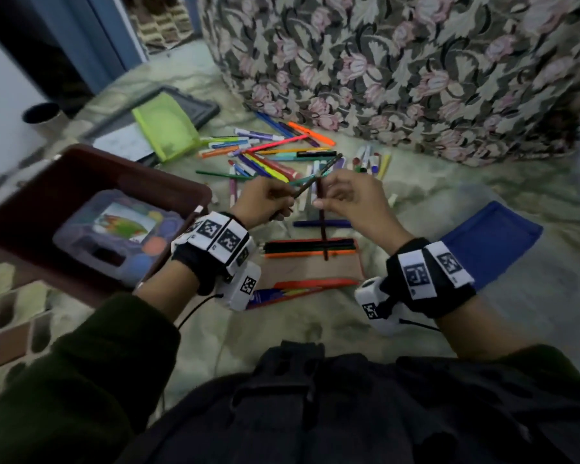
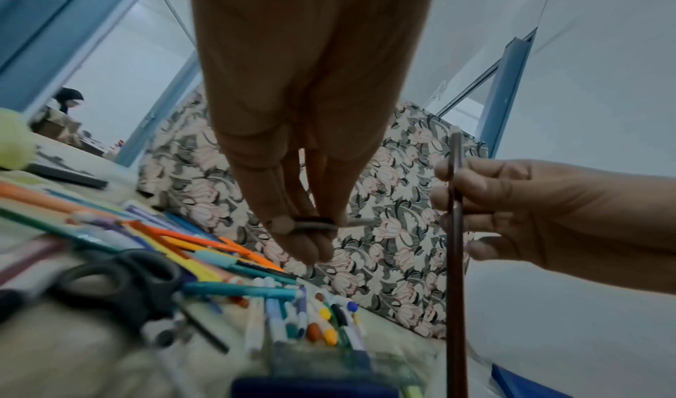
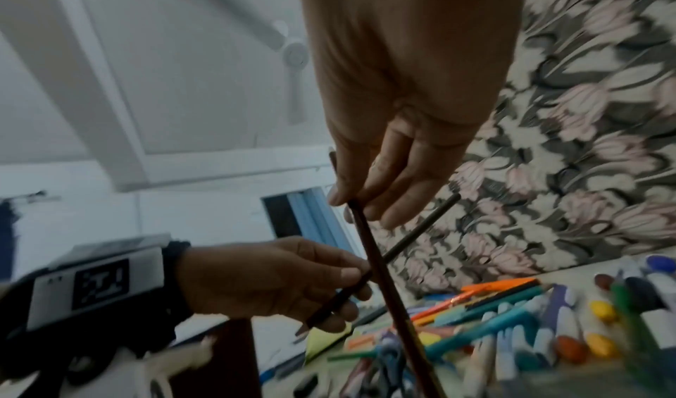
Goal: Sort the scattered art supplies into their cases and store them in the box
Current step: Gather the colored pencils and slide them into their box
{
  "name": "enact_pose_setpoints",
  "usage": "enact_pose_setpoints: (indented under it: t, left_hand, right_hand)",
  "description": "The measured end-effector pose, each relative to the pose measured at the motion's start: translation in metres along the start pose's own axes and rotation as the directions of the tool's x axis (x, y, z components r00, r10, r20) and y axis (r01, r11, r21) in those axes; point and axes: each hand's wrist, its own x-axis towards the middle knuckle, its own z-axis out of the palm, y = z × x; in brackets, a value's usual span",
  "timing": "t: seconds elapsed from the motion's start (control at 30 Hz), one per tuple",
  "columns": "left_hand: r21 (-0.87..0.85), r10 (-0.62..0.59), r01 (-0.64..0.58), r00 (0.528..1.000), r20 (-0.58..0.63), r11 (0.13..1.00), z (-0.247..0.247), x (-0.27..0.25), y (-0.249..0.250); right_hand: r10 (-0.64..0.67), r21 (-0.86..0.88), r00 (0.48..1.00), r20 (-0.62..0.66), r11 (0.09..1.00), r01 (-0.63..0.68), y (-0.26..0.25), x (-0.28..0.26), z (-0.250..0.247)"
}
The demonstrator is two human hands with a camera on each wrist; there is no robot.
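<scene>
Two pencils are up off the floor: the left hand [image 1: 265,200] pinches one dark pencil [image 1: 318,175], the right hand [image 1: 352,199] pinches one brown pencil [image 1: 322,226], crossing above the open pencil case [image 1: 312,262]. One maroon box [image 1: 168,189] sits left.

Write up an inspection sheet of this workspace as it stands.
Surface: pale patterned floor covering, strewn with supplies.
Job's things: pile of markers and coloured pencils; open pencil case with pencils inside; brown box holding a purple case; green pouch; blue pouch.
Clutter: black scissors; dark tray.
Grippers: left hand pinches a dark pencil, slanted; right hand holds a brown pencil upright. The pencils cross.
Cables: thin black leads at both wrist cameras.
Surroundings: floral-covered furniture; blue door frame.
</scene>
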Motion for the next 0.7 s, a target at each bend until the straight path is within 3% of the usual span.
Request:
enact_pose_setpoints:
  t: [0.13,0.23,0.37,0.5,0.7]
  left_hand:
    - [-0.022,-0.117,0.115,0.989,-0.091,0.993,-0.003,-0.025,-0.026]
    - [-0.079,-0.180,0.169,0.970,-0.161,0.982,-0.002,-0.038,-0.039]
    - [-0.054,-0.190,0.182,0.957,-0.218,0.982,-0.006,-0.050,-0.043]
    - [0.001,-0.176,0.180,0.963,-0.206,0.984,-0.007,-0.057,-0.042]
    - [0.075,-0.170,0.184,0.972,-0.161,0.980,0.005,-0.069,-0.047]
  right_hand:
    - [0.018,-0.268,0.974,0.227,0.962,0.045,0.008,-0.003,0.032]
    - [0.049,-0.401,0.944,0.325,0.912,0.091,0.018,-0.005,0.050]
    - [0.116,-0.544,0.913,0.391,0.829,0.127,0.033,-0.005,0.066]
    - [0.102,-0.668,0.908,0.407,0.712,0.219,0.044,-0.006,0.073]
    - [0.122,-0.637,0.899,0.421,0.745,0.198,0.052,-0.006,0.056]
